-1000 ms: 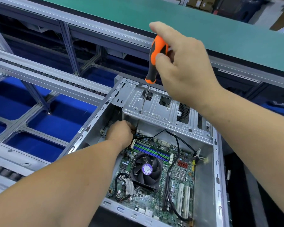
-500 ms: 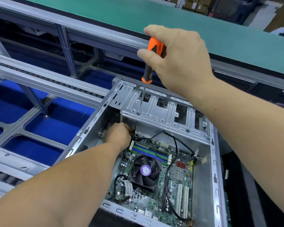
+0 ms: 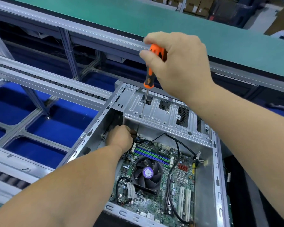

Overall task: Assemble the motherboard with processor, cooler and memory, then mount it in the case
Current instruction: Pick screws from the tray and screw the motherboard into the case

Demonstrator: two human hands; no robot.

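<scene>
Right hand (image 3: 179, 66) grips screwdriver (image 3: 152, 68) upright thru the bracket (image 3: 164, 115); left hand (image 3: 120, 136), grip unclear, should steady the tip w/ light pressure.

Fan hub sticker (image 3: 147, 173): a round purple label is sitting at the centre of the cooler fan (image 3: 146, 174), below and to the right of the left hand (image 3: 120, 136); small print is showing along its edge, but the characters are too blurred to read.
Screwdriver handle (image 3: 152, 69): a dark oval mark is showing near the lower end of the orange grip, just below the right hand (image 3: 179, 66); no letters are resolving.
White tag (image 3: 130, 190): it is hanging on the cable bundle below the left hand, with no print readable.
Motherboard (image 3: 156, 185): the silkscreen is not resolving into readable characters.
</scene>
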